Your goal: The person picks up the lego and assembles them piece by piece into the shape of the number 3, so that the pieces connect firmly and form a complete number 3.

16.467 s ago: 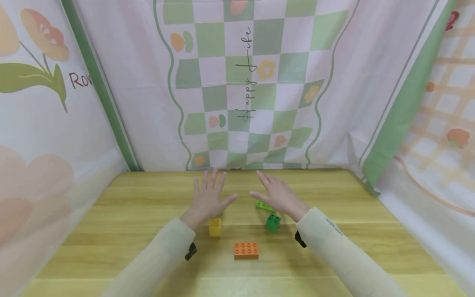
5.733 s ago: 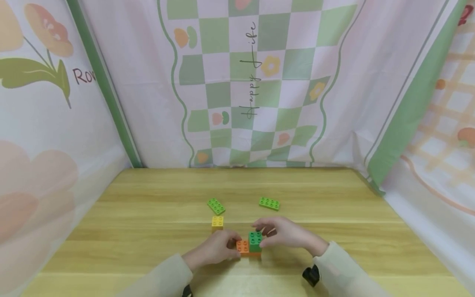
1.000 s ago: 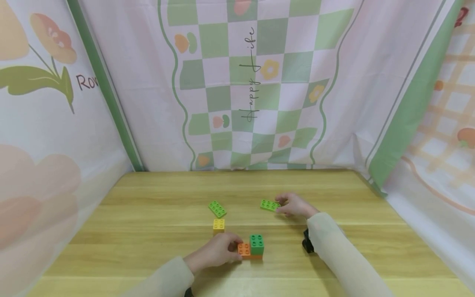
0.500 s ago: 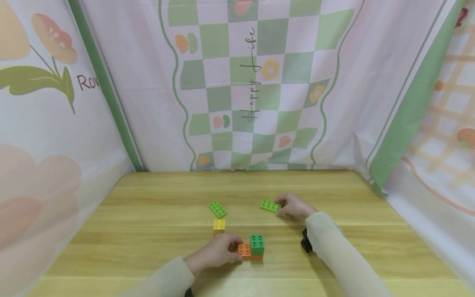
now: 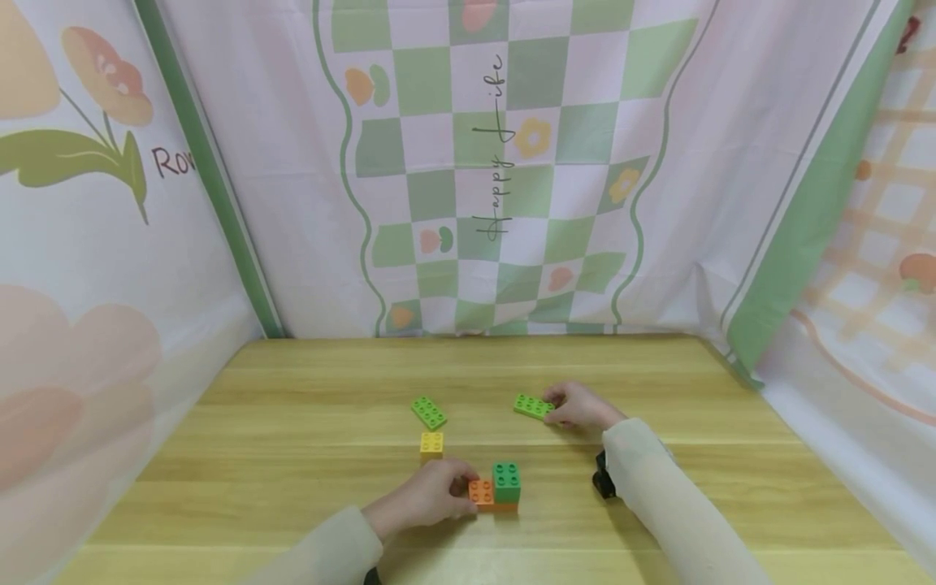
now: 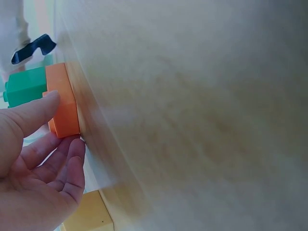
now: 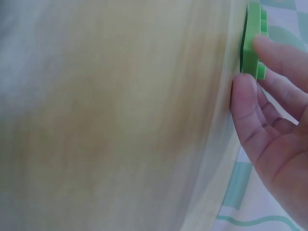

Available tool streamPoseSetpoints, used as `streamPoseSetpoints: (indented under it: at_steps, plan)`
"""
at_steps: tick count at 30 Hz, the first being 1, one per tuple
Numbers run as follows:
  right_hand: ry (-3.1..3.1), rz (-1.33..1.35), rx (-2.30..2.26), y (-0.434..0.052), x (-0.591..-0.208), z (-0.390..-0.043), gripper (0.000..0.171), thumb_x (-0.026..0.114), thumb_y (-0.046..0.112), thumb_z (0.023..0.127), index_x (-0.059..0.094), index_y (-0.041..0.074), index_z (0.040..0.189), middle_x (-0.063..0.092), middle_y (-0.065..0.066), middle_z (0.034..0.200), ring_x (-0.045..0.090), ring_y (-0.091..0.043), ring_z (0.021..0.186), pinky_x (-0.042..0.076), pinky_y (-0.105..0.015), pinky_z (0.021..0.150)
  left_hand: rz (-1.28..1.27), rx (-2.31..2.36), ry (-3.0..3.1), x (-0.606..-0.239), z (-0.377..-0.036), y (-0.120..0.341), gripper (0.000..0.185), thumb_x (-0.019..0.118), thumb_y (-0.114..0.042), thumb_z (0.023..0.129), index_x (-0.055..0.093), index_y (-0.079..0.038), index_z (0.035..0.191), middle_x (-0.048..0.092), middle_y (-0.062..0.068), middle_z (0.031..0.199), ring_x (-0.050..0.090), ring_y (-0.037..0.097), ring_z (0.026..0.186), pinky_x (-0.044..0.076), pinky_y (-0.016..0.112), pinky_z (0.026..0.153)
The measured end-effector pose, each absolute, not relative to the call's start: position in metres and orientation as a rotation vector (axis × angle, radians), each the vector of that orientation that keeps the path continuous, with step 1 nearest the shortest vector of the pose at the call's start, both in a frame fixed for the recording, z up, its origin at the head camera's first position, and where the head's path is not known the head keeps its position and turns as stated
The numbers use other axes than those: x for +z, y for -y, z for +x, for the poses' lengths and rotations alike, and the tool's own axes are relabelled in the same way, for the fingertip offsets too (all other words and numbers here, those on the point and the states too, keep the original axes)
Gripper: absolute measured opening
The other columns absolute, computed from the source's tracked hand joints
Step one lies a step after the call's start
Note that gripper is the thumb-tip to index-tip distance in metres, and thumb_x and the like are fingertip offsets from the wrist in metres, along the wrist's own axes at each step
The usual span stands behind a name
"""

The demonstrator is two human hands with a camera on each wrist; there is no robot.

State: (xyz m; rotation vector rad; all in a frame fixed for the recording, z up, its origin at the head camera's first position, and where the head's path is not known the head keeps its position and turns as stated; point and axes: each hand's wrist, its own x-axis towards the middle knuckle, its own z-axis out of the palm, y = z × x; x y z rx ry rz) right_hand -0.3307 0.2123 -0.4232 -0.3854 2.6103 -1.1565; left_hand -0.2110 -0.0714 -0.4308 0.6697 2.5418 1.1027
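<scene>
My left hand pinches the left end of an orange brick lying on the wooden table. A dark green square brick is stuck on the orange brick's right half. In the left wrist view the thumb lies on the orange brick, with the other fingers curled beneath it and the green brick beyond. My right hand pinches the right end of a light green flat brick farther back. In the right wrist view, thumb and forefinger close on that flat brick.
A second light green flat brick and a small yellow brick lie left of centre, just behind my left hand. Printed cloth walls close in the table at the back and on both sides.
Since 5.7 s ago my right hand has left the dark green brick and reached back to the flat brick. Over the last second both hands have barely moved.
</scene>
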Motion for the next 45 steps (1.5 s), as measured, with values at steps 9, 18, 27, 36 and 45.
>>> streamPoseSetpoints:
  at_steps: [9,18,27,36,45]
  plan:
    - [-2.586,-0.395,-1.229,-0.214,-0.415,-0.324,0.040,0.065,0.003,0.082,0.053,-0.011,0.117,0.054,-0.015,0.097,0.057,-0.021,0.072,0.051,-0.032,0.062,0.665,1.117,-2.536,-0.431,-0.211,0.072,0.034,0.075,-0.013,0.075,0.064,-0.008,0.106,0.059,-0.007,0.091,0.053,0.007,0.079,0.046,0.024,0.070]
    - [-2.598,-0.414,-1.262,-0.218,-0.406,-0.321,0.041,0.065,0.005,0.082,0.052,-0.010,0.117,0.053,-0.015,0.098,0.058,-0.024,0.067,0.050,-0.035,0.060,0.681,1.127,-2.541,-0.431,-0.210,0.072,0.033,0.076,-0.012,0.075,0.064,-0.008,0.105,0.059,-0.007,0.090,0.053,0.006,0.079,0.046,0.024,0.070]
    - [-2.618,-0.433,-1.287,-0.220,-0.402,-0.318,0.043,0.065,0.008,0.082,0.052,-0.010,0.119,0.053,-0.017,0.102,0.057,-0.024,0.071,0.051,-0.039,0.063,0.687,1.131,-2.551,-0.432,-0.209,0.072,0.032,0.075,-0.013,0.074,0.064,-0.008,0.104,0.058,-0.007,0.089,0.052,0.006,0.078,0.046,0.024,0.069]
    - [-2.608,-0.495,-1.330,-0.224,-0.395,-0.312,0.042,0.063,0.005,0.084,0.049,-0.013,0.119,0.052,-0.019,0.102,0.057,-0.028,0.079,0.051,-0.042,0.068,0.694,1.126,-2.550,-0.432,-0.209,0.073,0.033,0.076,-0.014,0.074,0.064,-0.008,0.105,0.059,-0.007,0.091,0.053,0.006,0.080,0.046,0.024,0.071]
    - [-2.643,-0.556,-1.322,-0.222,-0.389,-0.306,0.042,0.065,0.008,0.084,0.051,-0.012,0.119,0.055,-0.019,0.103,0.056,-0.020,0.077,0.051,-0.044,0.068,0.692,1.128,-2.547,-0.433,-0.210,0.073,0.033,0.075,-0.014,0.075,0.064,-0.008,0.106,0.058,-0.008,0.088,0.052,0.006,0.077,0.045,0.023,0.069]
